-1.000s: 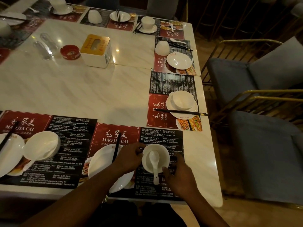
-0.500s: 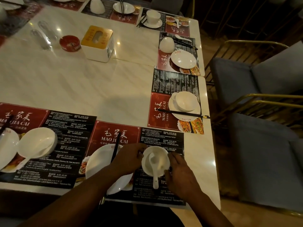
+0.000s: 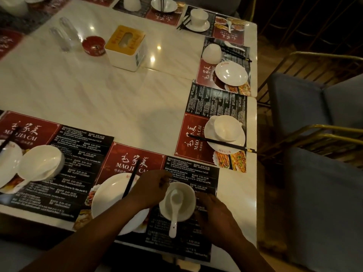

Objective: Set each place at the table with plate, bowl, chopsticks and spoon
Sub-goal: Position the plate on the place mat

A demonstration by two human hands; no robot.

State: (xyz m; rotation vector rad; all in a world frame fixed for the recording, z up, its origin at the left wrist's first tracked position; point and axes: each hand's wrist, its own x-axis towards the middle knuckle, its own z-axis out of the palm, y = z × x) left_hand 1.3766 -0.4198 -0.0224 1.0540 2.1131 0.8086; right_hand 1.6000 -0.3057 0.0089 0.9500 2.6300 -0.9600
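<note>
A white bowl stands on the near placemat, right of a white plate. A white spoon lies in the bowl, its handle sticking out over the near rim. Black chopsticks lie across the plate's far edge. My left hand grips the bowl's left rim with curled fingers. My right hand rests against the bowl's right wall, fingers fairly straight.
To the left is another setting with a tilted bowl. On the right edge a bowl sits on a plate with chopsticks. A tissue box and red ashtray stand mid-table. Blue chairs line the right side.
Both hands stay at the bowl; my right hand has closed in against its right side. The bowl and spoon have barely moved on the mat.
</note>
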